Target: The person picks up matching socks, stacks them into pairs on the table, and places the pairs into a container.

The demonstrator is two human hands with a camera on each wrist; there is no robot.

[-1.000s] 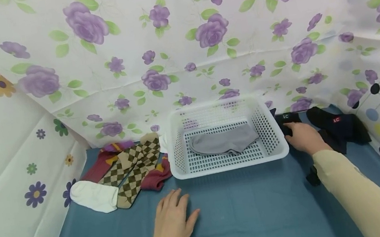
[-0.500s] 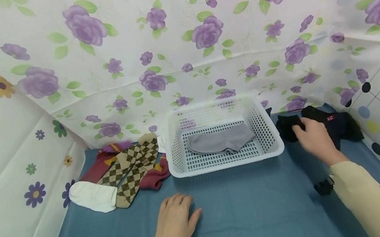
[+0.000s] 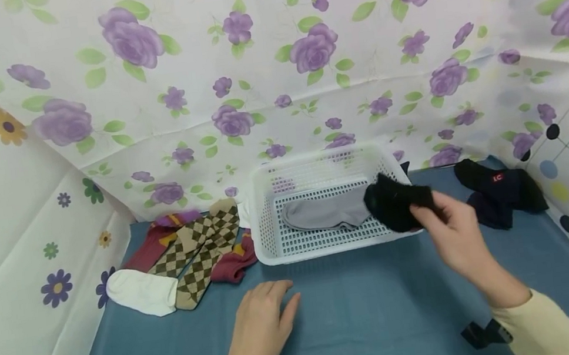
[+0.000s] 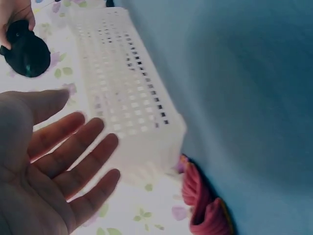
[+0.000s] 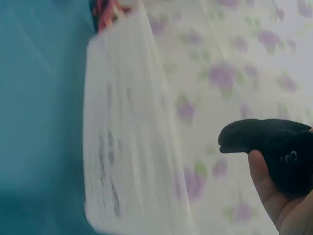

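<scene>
My right hand (image 3: 457,239) pinches a black sock (image 3: 397,204) by its end, over the right rim of the white plastic basket (image 3: 336,249). Pale lettering shows on that sock (image 5: 288,159) in the right wrist view. Inside the basket lies a grey sock (image 3: 326,211), partly hidden behind the black one. My left hand (image 3: 260,325) is before the basket's front left corner with nothing in it. Its fingers are spread and slightly bent in the left wrist view, where the basket (image 4: 122,88) appears beyond them.
Left of the basket lie a white sock (image 3: 141,293), checkered brown socks (image 3: 202,270) and maroon socks (image 3: 231,264). Dark socks (image 3: 510,191) with a red label are at the back right. Patterned sheets (image 3: 275,54) enclose the blue tabletop (image 3: 345,324).
My right hand has picked up the black sock from the right of the basket and carried it left to the basket's right side. The left hand has barely moved.
</scene>
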